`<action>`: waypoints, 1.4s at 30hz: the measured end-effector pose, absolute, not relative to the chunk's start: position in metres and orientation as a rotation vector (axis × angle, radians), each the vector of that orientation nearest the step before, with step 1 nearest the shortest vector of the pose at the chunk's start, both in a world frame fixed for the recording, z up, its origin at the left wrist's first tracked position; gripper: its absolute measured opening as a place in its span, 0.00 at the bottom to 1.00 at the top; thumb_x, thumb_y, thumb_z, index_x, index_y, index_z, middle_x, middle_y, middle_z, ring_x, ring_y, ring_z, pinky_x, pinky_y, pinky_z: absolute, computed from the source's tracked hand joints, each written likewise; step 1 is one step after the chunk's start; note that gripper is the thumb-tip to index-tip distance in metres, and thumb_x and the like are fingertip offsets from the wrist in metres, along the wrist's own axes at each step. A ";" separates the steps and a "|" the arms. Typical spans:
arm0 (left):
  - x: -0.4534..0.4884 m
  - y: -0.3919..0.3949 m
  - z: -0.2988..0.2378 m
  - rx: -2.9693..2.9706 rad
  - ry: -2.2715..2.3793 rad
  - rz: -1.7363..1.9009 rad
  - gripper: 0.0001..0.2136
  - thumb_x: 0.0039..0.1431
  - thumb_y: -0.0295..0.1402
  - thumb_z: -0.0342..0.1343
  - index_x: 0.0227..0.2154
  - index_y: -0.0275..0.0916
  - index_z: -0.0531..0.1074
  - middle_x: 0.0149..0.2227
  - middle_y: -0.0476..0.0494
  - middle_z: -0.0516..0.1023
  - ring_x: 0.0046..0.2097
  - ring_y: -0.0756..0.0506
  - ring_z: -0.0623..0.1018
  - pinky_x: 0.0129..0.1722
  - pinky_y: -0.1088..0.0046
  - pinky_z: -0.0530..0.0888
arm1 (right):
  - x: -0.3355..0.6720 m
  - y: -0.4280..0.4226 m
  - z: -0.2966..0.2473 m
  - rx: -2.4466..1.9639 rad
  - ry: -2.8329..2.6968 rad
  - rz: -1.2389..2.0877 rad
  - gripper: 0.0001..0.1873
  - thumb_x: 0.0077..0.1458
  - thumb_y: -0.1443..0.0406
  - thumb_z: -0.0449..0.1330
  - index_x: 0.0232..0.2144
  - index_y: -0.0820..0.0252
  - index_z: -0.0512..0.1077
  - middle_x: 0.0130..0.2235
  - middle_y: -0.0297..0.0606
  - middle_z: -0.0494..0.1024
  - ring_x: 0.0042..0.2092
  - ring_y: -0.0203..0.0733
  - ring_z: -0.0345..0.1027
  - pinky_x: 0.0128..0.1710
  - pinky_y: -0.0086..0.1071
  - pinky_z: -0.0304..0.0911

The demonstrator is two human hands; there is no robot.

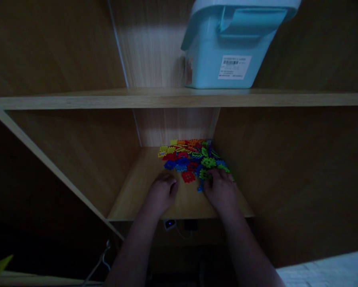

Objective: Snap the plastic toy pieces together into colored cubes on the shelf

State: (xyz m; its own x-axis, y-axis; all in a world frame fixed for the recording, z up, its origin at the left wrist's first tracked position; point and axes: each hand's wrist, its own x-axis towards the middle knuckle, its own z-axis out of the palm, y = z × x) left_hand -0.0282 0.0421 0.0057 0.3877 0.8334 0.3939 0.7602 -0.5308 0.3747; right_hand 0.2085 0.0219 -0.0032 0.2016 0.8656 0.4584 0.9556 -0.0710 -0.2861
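Note:
A heap of interlocking plastic pieces (193, 157) in red, blue, green, yellow and orange lies toward the back of the lower shelf. In front of its left side, my left hand (162, 193) is closed with curled fingers, and nothing shows in it. My right hand (222, 189) reaches into the heap's right front edge, its fingers bent at a green interlocking piece (204, 174). The fingertips are partly hidden among the pieces. Between my hands lies a red square piece (188, 177), and a small blue piece (200, 187) is close to my right thumb.
Wooden side panels bound the lower shelf (131, 203) at left and right. Above it runs another shelf (107, 101), bearing a light blue lidded box (205, 67). A small white device (170, 225) with a blue light and cable sits below. Lower left is a hanger hook (106, 255).

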 end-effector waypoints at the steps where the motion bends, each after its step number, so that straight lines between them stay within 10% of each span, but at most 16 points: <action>1: -0.027 0.044 0.004 2.498 1.448 0.847 0.10 0.70 0.28 0.56 0.31 0.41 0.75 0.36 0.43 0.80 0.41 0.41 0.80 0.43 0.64 0.74 | 0.208 0.022 -0.003 -1.965 -1.702 -0.200 0.15 0.64 0.64 0.60 0.51 0.57 0.77 0.55 0.48 0.79 0.55 0.59 0.68 0.45 0.44 0.60; 36: -0.032 0.037 0.002 2.139 1.245 1.172 0.07 0.72 0.35 0.56 0.47 0.44 0.77 0.47 0.44 0.85 0.48 0.42 0.83 0.50 0.64 0.78 | 0.188 0.019 -0.005 -1.276 -2.000 -0.077 0.09 0.67 0.57 0.65 0.41 0.54 0.72 0.45 0.42 0.79 0.49 0.52 0.72 0.52 0.44 0.67; 42: -0.036 0.039 0.007 2.254 1.273 1.178 0.10 0.72 0.32 0.54 0.32 0.42 0.76 0.36 0.46 0.81 0.41 0.43 0.80 0.44 0.65 0.75 | 0.146 0.010 -0.004 -1.289 -2.163 -0.041 0.08 0.62 0.62 0.69 0.38 0.55 0.73 0.42 0.42 0.77 0.46 0.52 0.72 0.48 0.44 0.68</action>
State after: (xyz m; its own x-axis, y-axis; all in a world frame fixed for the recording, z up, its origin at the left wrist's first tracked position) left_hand -0.0365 0.0391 0.0075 0.2725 0.8153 0.5109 0.5726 -0.5642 0.5948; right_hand 0.1462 0.0099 -0.0042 -0.3374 0.7872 0.5162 0.8061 0.5248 -0.2734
